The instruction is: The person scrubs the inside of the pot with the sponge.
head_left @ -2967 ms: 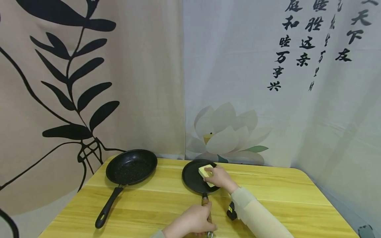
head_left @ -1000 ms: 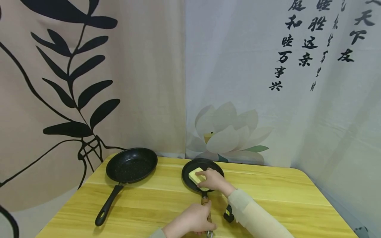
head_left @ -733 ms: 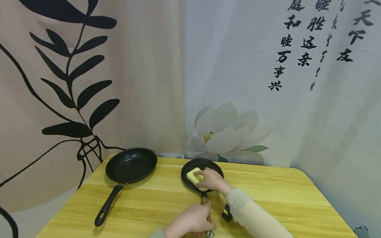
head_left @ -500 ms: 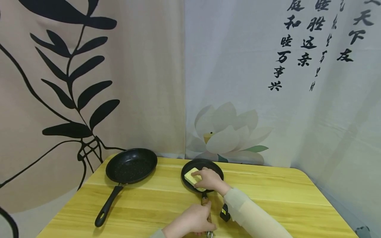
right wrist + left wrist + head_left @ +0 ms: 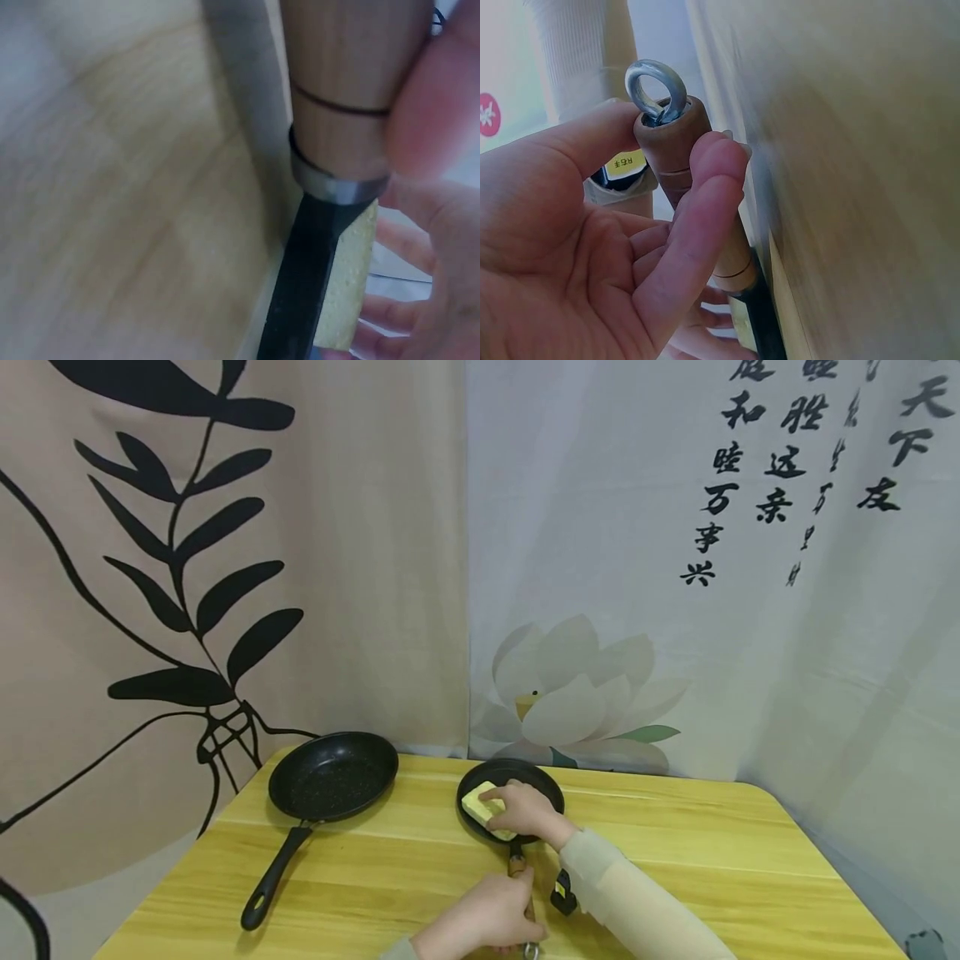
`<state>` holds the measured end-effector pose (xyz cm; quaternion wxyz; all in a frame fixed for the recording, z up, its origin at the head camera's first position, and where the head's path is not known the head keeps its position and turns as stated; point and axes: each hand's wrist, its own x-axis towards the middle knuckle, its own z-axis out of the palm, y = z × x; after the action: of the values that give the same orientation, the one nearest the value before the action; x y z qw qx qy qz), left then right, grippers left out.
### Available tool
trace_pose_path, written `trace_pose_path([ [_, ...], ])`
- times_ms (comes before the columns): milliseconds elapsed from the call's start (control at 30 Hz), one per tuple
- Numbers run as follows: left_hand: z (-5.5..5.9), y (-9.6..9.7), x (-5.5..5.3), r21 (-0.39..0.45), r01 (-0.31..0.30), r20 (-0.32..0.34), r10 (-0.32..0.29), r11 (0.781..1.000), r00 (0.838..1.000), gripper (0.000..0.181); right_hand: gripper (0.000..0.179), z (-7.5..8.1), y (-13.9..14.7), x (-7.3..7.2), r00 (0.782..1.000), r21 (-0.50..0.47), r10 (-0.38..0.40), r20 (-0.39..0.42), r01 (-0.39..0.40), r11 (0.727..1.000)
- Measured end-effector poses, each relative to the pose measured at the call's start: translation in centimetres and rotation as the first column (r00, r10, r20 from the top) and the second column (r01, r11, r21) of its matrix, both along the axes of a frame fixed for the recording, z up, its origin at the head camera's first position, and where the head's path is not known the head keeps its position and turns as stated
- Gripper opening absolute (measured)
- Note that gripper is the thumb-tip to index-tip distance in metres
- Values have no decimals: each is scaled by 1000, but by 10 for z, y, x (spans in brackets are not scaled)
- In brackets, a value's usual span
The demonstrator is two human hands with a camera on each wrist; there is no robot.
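Note:
A small black frying pan (image 5: pixel 510 770) lies flat at the middle back of the table. My left hand (image 5: pixel 487 910) grips its wooden handle near the end; the left wrist view shows fingers and thumb round the handle (image 5: pixel 731 259), below a metal ring (image 5: pixel 656 82). Inside the pan, my right hand (image 5: pixel 528 812) holds a pale yellow sponge (image 5: pixel 476 802) down against the left part of the pan's surface. In the right wrist view the sponge (image 5: pixel 352 277) shows behind the handle's black neck (image 5: pixel 300 285), with right-hand fingers along its side.
A larger black frying pan (image 5: pixel 333 777) stands at the left of the wooden table (image 5: pixel 675 852), its handle pointing to the front. A small black device with a yellow label (image 5: pixel 562 893) hangs by the right sleeve. Printed curtains (image 5: pixel 375 568) rise behind the table.
The right hand has slid the sponge leftward across the pan, from its right side to its left. The left hand has kept its hold on the handle, and the pan has hardly moved.

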<state>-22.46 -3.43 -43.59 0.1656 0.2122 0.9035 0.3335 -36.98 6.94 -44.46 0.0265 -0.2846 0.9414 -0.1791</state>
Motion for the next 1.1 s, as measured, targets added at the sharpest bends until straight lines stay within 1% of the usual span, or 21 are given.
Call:
trace_pose_path([
  [233,3,1,1,-22,-14,-4,14,1000,1000,81,47,0,0,-4,1000,-18,10,3,-10,1000],
  [367,4,2,1,-34,-19,-11,18,999,1000,82,48,0,-1,-8,1000,-11,12,-8,-13,1000],
  [633,2,2,-1,-38,-21,-22,20,999,1000,82,49,-1,-2,-16,1000,-1,-6,-14,6,1000],
  [733,-1,3,-2,-39,-9,-14,9,999,1000,82,49,-3,-2,-20,1000,10,-14,-17,14,1000],
  [767,-3,2,-3,-54,2,-13,-3,999,1000,81,50,-4,-2,-21,1000,10,-13,-16,13,1000],
  [833,-4,2,-3,-49,5,6,-5,999,1000,81,50,-4,-3,-22,1000,6,-12,-4,12,1000],
  [933,-4,1,-3,-41,-5,22,6,999,1000,80,50,-5,-4,-24,1000,-1,-18,8,18,1000],
  [1000,-1,1,-1,-28,-20,27,21,999,999,81,50,-6,-5,-25,1000,0,-26,11,26,1000],
  [1100,1,1,0,-37,-30,26,31,999,999,81,50,-7,-5,-28,999,0,-36,9,36,999],
])
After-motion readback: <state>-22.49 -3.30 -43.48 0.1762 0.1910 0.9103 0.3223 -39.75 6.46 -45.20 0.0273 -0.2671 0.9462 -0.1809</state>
